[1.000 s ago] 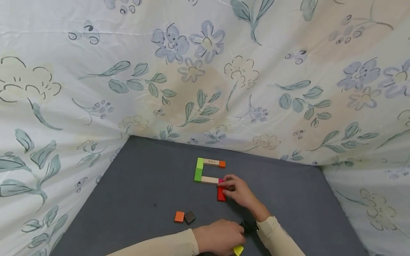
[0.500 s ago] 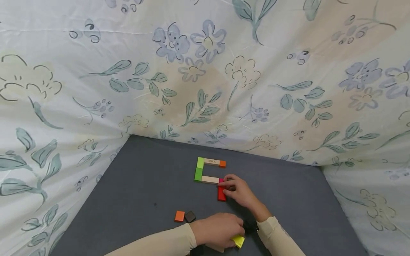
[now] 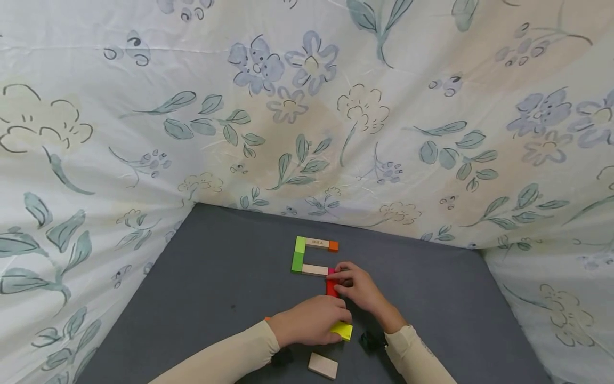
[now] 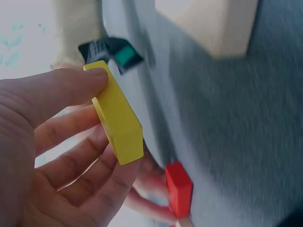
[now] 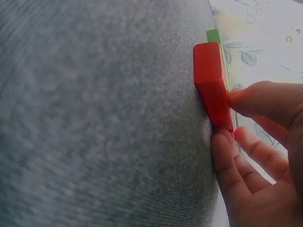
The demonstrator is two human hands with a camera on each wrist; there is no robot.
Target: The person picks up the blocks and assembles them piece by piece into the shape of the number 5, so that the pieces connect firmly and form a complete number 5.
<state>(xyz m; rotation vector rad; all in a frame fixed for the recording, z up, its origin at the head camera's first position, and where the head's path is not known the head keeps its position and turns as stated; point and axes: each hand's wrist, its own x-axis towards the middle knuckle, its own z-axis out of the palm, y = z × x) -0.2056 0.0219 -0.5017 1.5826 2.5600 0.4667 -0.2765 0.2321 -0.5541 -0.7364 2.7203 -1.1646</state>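
My left hand [image 3: 312, 320] pinches a yellow block [image 4: 118, 118] between thumb and fingers, held off the cloth just on the near side of the red block [image 3: 331, 288]. My right hand [image 3: 360, 288] has its thumb on the red block [image 5: 213, 80] and its fingertips against the block's side near the cloth. A pink block [image 3: 331, 271], partly behind the right fingers, touches the red one's far end. From there the row runs on through a pale wooden block [image 3: 314, 270], two green blocks [image 3: 297, 261], a printed pale block [image 3: 316, 243] and an orange block [image 3: 333, 246].
A loose pale wooden block [image 3: 323, 366] lies near the front. Only a corner of another orange block [image 3: 267, 318] shows behind the left hand. Grey cloth [image 3: 216, 266] covers the table, and a flowered curtain [image 3: 307, 133] hangs around it.
My left hand has moved away from the front with the yellow block, towards the red block, uncovering the loose pale block. The dark block is now hidden. My right hand has stayed in place.
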